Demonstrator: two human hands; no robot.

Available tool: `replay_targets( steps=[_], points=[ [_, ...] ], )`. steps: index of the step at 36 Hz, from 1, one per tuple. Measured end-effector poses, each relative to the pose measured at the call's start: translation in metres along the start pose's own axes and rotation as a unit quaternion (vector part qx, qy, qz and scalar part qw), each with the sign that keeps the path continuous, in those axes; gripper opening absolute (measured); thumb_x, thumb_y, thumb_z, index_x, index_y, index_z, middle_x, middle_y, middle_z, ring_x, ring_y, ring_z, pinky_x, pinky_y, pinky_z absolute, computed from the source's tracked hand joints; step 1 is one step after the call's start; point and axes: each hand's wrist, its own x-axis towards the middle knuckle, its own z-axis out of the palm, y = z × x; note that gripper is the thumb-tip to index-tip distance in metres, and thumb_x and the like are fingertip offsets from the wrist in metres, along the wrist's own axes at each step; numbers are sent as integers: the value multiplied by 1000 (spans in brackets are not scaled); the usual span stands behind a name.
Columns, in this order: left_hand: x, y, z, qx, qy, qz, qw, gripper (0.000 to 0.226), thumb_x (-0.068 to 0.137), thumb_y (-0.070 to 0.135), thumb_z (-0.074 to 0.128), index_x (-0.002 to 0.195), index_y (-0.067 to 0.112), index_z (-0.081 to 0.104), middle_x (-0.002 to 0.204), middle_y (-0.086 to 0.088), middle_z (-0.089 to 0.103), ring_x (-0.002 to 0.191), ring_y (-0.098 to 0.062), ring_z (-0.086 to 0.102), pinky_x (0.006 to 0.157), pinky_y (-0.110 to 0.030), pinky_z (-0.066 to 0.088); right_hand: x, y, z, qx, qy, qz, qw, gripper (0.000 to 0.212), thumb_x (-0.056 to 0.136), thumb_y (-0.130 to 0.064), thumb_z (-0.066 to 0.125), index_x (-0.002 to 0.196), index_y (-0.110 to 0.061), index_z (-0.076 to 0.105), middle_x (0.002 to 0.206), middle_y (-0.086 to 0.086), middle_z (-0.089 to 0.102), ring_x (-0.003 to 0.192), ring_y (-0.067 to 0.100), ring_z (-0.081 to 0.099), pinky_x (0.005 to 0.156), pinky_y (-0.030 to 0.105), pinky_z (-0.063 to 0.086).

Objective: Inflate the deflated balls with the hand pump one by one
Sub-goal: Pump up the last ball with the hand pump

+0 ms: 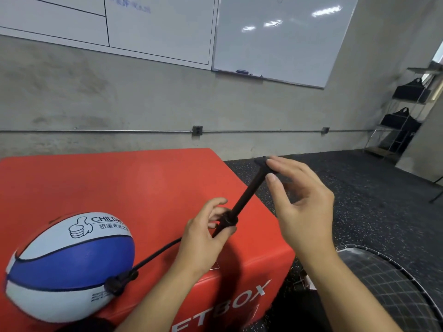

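The ball (69,267), blue and white with a thumbs-up print, lay at the near left of the red box (134,188), squashed rather than round, and it reached past the box's near edge. A black hose (155,256) ran from a fitting (118,282) pressed against the ball's lower right side, across the red top, up into your left hand (203,238).

That hand pinched the lower end of the hand pump (242,202): your thumb and curled fingers closed round the black collar where the shaft entered the barrel. The pump slanted up and to the right, its shaft drawn out.

Your right hand (302,204) sat at the T-handle (266,164) on top. Its fingers were loosely bent and spread, with the fingertips (272,178) against or just beside the handle; you could not tell whether they had a real hold on it, and the palm hid the handle's far half.

The red box carried white lettering on its front face. To its right lay dark speckled flooring (359,188), and a racket head (393,291) with a strung grid showed under your right forearm, partly covered by it. Behind stood a concrete wall (119,97) with a metal conduit, two whiteboards (275,37) above, and a wire shelf (405,116) holding black bags at far right.
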Motion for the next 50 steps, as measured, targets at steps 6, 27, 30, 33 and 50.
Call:
replay_targets(
  steps=[6,27,30,33,50],
  points=[
    [4,-5,-2,-16,1,-2,1000,62,83,6,85,131,35,58,109,18,76,107,-9,71,96,-39,54,-11,2,19,14,2,9,1000,24,96,-6,73,115,-19,79,120,-9,73,118,13,68,85,25,57],
    [4,-8,-5,-14,14,0,1000,59,83,24,83,136,33,58,117,20,73,110,-6,70,94,-32,56,-73,46,57,-4,-55,42,998,26,94,-8,75,115,-22,79,121,-15,71,118,11,67,83,36,61],
    [5,-8,-2,-20,16,0,1000,56,86,11,82,133,32,60,113,20,74,107,-10,72,93,-39,57,-67,42,57,-28,-70,23,997,22,94,-15,71,114,-23,78,122,-15,71,118,7,66,94,38,57],
    [6,-7,-2,-24,22,4,999,52,85,15,78,130,31,60,110,15,76,105,-14,73,90,-41,57,-63,37,54,-31,-78,17,996,22,94,-12,72,111,-24,78,122,-18,70,118,6,66,100,39,53],
    [7,-9,6,1,-1,4,1000,55,85,7,83,130,31,61,108,25,74,107,-2,69,88,-13,47,3,21,12,-13,7,0,1000,25,102,-13,65,124,-18,76,127,-11,70,126,16,64,101,47,55]
  ],
)
